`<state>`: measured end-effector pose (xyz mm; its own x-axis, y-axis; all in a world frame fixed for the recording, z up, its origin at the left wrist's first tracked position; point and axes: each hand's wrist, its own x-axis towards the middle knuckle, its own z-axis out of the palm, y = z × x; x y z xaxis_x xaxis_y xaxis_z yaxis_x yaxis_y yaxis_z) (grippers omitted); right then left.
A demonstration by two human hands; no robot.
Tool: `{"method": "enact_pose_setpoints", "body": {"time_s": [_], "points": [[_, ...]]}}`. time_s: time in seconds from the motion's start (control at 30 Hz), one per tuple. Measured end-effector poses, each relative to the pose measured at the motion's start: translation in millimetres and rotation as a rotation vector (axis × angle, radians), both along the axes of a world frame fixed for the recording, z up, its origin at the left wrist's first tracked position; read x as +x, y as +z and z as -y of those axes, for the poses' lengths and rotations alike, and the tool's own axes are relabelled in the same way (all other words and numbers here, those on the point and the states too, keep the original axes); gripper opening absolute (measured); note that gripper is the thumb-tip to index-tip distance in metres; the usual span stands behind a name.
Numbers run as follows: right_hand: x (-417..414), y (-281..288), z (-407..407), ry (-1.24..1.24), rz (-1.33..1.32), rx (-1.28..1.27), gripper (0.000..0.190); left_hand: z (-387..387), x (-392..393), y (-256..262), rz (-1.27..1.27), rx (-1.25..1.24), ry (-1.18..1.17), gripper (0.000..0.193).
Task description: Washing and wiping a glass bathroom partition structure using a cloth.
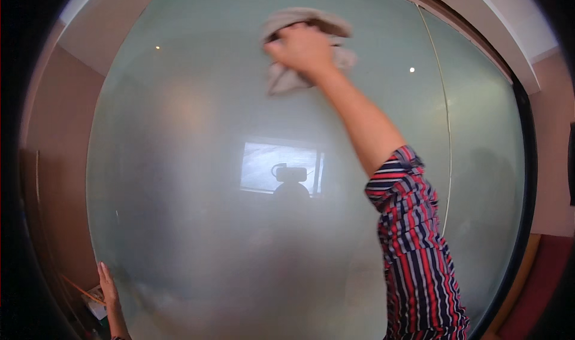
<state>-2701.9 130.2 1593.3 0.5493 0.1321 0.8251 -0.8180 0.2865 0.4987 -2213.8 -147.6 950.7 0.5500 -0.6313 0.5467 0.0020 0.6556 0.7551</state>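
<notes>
A large frosted glass panel (pixel 202 241) fills most of the view before me. My right hand (pixel 307 50) is raised high against it, with its fingers on a bunched beige cloth (pixel 292 79). The cloth lies at the upper middle of the glass, partly hidden under the hand, and both are blurred. At the lower left my left hand (pixel 108 281) is held up with straight fingers by the panel's left edge. Nothing shows in it, and whether its palm touches the glass cannot be told.
A dark frame (pixel 523 160) borders the glass on the right. A thin vertical seam (pixel 447 115) crosses the panel's right part. Beside my left wrist are a thin orange rod (pixel 83 289) and a white object (pixel 98 311). A red padded seat (pixel 546 277) stands at the lower right.
</notes>
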Motion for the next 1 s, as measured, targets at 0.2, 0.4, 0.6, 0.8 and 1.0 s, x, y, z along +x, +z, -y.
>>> {"method": "enact_pose_setpoints", "body": {"time_s": [0.2,0.4,0.6,0.8,1.0], "points": [[98,-109,15,0.089,-0.646,0.473,0.019,-46,-32,38,0.095,0.095,0.226,0.066],[7,-77,37,0.119,-0.812,0.284,0.024,13,-64,45,0.108,0.183,0.305,0.07],[-114,75,-36,0.005,-0.029,0.033,0.035,72,-7,-7,0.05,0.173,0.368,0.072],[-265,108,-133,-0.115,0.941,-0.418,0.056,75,25,-18,0.218,0.266,0.389,0.068],[-341,107,-149,0.078,0.901,-0.344,0.067,69,97,-40,0.027,0.218,0.403,0.069]]}}
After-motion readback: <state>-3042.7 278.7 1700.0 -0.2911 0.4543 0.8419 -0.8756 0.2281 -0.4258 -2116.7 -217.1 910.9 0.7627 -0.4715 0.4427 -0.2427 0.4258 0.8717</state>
